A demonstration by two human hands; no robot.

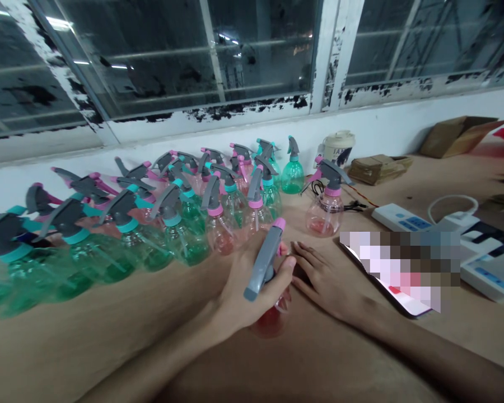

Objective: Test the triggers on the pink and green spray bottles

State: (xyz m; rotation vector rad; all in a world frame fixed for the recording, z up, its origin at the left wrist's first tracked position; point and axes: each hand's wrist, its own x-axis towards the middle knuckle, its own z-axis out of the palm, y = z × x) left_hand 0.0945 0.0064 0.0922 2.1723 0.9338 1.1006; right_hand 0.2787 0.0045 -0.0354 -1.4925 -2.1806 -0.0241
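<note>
My left hand (240, 288) is wrapped around the neck of a spray bottle (265, 260) with a grey head, a pink nozzle and a clear pink body. The bottle stands on the brown tabletop, its lower part partly hidden by my fingers. Just right of it, my right hand (322, 275) lies low with its fingers stretched toward the bottle; whether they touch it I cannot tell. Beyond my hands, another pink spray bottle (324, 215) stands alone. To the left are several rows of green spray bottles (151, 254) and pink spray bottles (222, 234).
A lit phone (420, 307) lies right of my right hand. Power strips (405, 215) with cables are farther right. Against the wall stand a paper cup (338, 146), a flattened cardboard piece (378, 169) and an open cardboard box (456, 137). Windows run along the back.
</note>
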